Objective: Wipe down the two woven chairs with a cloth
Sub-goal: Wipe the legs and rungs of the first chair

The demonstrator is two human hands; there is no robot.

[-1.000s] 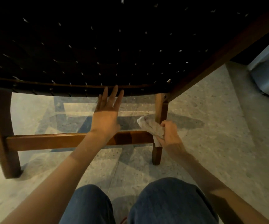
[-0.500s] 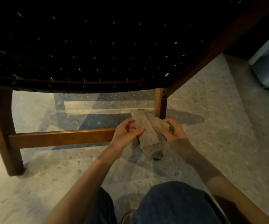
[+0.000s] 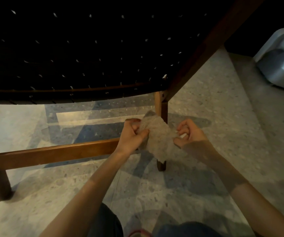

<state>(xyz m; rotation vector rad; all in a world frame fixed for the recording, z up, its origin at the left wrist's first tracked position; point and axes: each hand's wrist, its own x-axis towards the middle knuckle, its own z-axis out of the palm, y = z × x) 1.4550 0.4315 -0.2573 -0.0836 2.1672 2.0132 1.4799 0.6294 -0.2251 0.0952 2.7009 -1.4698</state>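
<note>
My left hand and right hand have drawn a little apart since half a second ago, spreading the cloth wider between them. Both hands have their fingers curled, the left pinching the cloth's 9 o'clock edge and the right its 3 o'clock edge. The cloth hangs in front of the leg of the woven chair, below the seat's 5 o'clock corner.

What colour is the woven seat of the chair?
The seat is black, with tiny light specks through the weave, seen in the head view.
</note>
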